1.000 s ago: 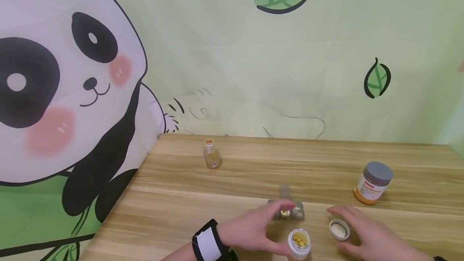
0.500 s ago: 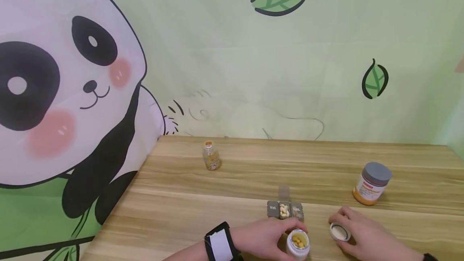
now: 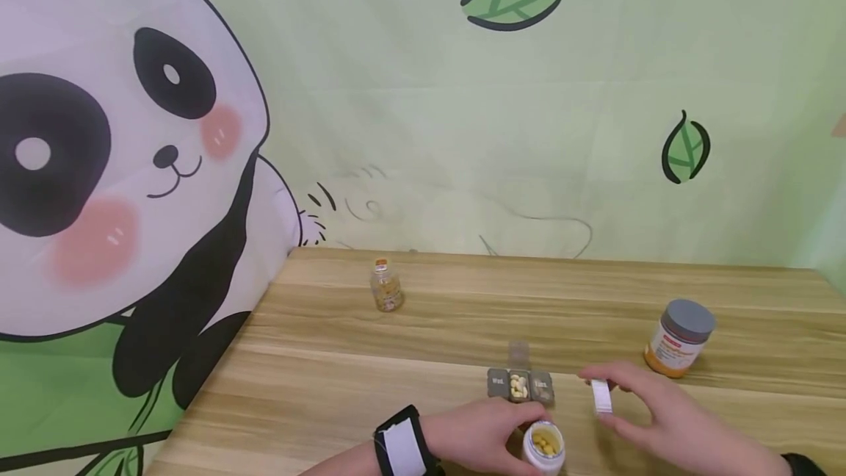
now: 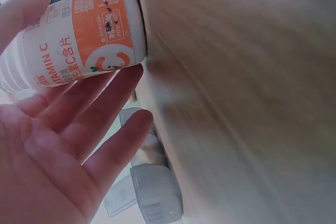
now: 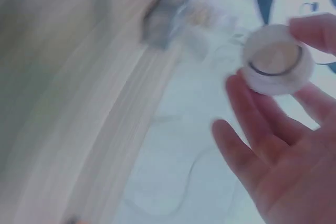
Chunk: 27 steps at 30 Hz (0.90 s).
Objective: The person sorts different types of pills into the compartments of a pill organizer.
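Observation:
My left hand (image 3: 485, 432) grips a white vitamin C bottle (image 4: 89, 38) with an orange label, thumb on one side and fingers on the other. The bottle stands uncapped, and yellow tablets (image 3: 545, 443) show inside its mouth. My right hand (image 3: 667, 406) pinches the white bottle cap (image 3: 601, 397) on edge between thumb and fingers. In the right wrist view the inside of the cap (image 5: 276, 59) faces the camera. Just behind the bottle lies a grey pill organizer (image 3: 499, 383). Its middle compartment is open with its clear lid (image 3: 518, 352) tipped back, and pale tablets (image 3: 518, 386) fill it.
A jar with a grey lid (image 3: 681, 336) stands at the right, behind my right hand. Farther back on the left is a small clear bottle (image 3: 386, 287) with an orange-marked top. The wooden table (image 3: 330, 388) ends at a panda-print cloth (image 3: 423, 94).
My right hand has picked the cap up from the table and turned it on edge, moving slightly left. My left fingers have drawn back from over the pill organizer and closed around the bottle.

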Tool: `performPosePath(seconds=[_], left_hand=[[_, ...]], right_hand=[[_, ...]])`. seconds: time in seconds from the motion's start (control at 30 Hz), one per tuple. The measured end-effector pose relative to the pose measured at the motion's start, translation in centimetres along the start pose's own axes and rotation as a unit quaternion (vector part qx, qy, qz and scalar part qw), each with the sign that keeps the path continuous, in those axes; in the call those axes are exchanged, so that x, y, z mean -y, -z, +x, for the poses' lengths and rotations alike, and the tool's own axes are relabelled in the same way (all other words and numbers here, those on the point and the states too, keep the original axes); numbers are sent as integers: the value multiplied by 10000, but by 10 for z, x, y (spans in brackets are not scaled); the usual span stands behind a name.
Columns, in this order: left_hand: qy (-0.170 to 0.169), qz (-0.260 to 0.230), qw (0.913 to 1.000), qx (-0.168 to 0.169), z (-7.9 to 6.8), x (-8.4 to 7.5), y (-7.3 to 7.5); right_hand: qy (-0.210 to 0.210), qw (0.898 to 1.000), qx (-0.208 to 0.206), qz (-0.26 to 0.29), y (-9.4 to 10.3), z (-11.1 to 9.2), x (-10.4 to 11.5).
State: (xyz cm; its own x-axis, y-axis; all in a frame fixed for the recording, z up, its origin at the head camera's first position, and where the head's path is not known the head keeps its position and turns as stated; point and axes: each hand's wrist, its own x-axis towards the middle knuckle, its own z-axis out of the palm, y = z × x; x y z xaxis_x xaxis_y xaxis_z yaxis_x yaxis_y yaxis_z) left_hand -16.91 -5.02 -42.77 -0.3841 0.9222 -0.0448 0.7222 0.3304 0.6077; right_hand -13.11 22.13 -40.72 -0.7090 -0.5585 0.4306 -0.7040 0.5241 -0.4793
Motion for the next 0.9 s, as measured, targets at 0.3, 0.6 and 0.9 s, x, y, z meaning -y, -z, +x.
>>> performPosePath(seconds=[0.3,0.6,0.9], left_hand=[[84,-316,9995,47,1,2,0],[160,-390,9990,130,-1,-1,3],[99,-399,9991,112,0,2,2]], right_hand=[[312,9820,29,1865,-23,15,30],[486,9712,-139,2326,-50,10,23],[454,9647,-171,2590,-64,6,15]])
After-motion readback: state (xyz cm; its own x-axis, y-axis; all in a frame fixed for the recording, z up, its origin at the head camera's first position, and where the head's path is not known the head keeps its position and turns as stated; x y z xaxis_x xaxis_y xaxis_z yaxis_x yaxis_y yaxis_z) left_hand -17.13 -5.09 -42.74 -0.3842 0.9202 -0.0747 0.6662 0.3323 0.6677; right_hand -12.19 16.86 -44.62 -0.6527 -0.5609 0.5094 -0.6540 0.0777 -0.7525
